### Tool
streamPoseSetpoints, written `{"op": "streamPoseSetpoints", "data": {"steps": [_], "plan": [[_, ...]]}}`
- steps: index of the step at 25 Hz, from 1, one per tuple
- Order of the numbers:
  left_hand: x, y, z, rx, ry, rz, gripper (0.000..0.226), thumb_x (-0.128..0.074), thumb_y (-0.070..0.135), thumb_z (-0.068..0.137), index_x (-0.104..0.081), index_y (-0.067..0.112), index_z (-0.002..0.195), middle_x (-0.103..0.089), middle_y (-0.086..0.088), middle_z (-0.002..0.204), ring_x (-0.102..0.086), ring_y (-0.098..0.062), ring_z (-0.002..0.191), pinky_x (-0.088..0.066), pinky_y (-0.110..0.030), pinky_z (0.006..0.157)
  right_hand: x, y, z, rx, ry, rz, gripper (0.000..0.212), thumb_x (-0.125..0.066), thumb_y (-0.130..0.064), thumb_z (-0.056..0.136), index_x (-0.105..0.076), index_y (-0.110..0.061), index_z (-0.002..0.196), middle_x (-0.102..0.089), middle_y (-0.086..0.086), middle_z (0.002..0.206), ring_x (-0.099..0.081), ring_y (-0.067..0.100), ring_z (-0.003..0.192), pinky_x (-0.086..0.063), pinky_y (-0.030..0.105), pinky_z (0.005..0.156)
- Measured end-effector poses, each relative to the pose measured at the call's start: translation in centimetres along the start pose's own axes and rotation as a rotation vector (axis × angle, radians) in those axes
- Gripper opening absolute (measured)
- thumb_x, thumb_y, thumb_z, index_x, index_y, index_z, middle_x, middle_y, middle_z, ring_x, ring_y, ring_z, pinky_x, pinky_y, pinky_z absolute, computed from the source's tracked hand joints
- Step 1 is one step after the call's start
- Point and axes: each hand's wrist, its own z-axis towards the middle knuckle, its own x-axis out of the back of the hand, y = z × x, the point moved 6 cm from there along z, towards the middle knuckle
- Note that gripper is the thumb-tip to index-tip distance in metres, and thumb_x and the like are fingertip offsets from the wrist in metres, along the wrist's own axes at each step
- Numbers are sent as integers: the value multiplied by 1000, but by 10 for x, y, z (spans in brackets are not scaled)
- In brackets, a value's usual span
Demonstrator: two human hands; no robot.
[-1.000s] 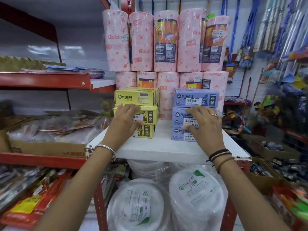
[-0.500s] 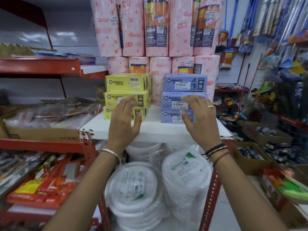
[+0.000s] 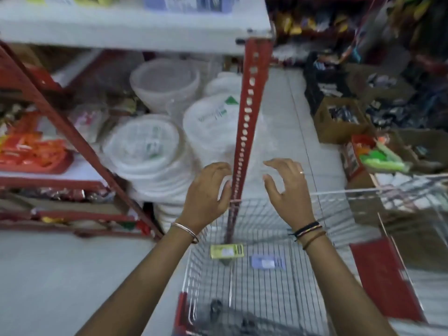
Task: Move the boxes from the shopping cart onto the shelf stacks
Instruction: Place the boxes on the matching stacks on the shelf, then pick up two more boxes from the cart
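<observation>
A wire shopping cart (image 3: 322, 195) stands below me on the floor. On its bottom lie a yellow box (image 3: 226, 251) and, to its right, a lavender box (image 3: 266, 262). My left hand (image 3: 206, 192) and my right hand (image 3: 288, 187) hover above the cart's far end, both empty with fingers spread and curled. The white shelf (image 3: 135, 30) runs along the top edge, with the bottom of the lavender stack (image 3: 184, 4) just showing on it. The yellow stack is almost cut off by the frame.
A red perforated shelf post (image 3: 249, 105) rises between my hands. Packs of white disposable plates (image 3: 143, 146) sit under the shelf. Cardboard boxes of goods (image 3: 339, 117) line the floor at right. Red lower shelves (image 3: 48, 183) hold packets at left.
Both hands have left the box stacks on the shelf and dropped down over the cart. My view has tilted from the shelf down to the cart and floor.
</observation>
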Motion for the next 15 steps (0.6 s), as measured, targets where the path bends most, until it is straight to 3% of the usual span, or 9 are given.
{"op": "streamPoseSetpoints", "data": {"steps": [2, 5, 9, 12, 15], "plan": [[-47, -5, -38, 50, -152, 18, 22, -49, 12, 85, -58, 3, 102, -65, -15, 104, -55, -25, 102, -45, -35, 88, -11, 47, -45, -126, -90, 9, 23, -54, -12, 87, -59, -13, 110, -61, 7, 108, -49, 17, 102, -28, 8, 90], [-112, -23, -93, 127, -375, 34, 24, -44, 16, 85, -57, 4, 102, -64, -15, 101, -57, -28, 96, -43, -36, 84, -35, 113, -108, -289, -229, -27, 25, -51, -11, 88, -60, -11, 112, -61, 11, 111, -49, 20, 104, -32, 15, 87], [-195, -74, -173, 361, -743, 60, 25, -55, 11, 82, -53, 5, 107, -57, -16, 108, -56, -33, 95, -49, -43, 78, -92, 189, -177, -532, -482, -62, 28, -51, -10, 92, -56, -8, 119, -57, 15, 123, -53, 33, 112, -43, 41, 96], [-245, -123, -237, 589, -983, 91, 39, -61, 11, 82, -49, -2, 117, -48, -24, 122, -50, -42, 107, -47, -48, 87, -146, 233, -216, -544, -741, -252, 34, -53, -14, 90, -54, -5, 123, -58, 18, 125, -52, 36, 112, -43, 48, 95], [-279, -157, -278, 534, -1145, 258, 54, -61, 13, 80, -41, -2, 128, -39, -27, 137, -40, -42, 122, -42, -49, 96, -187, 266, -252, -498, -993, -388, 46, -53, -18, 87, -44, -8, 131, -49, 15, 135, -44, 34, 122, -33, 46, 100]]}}
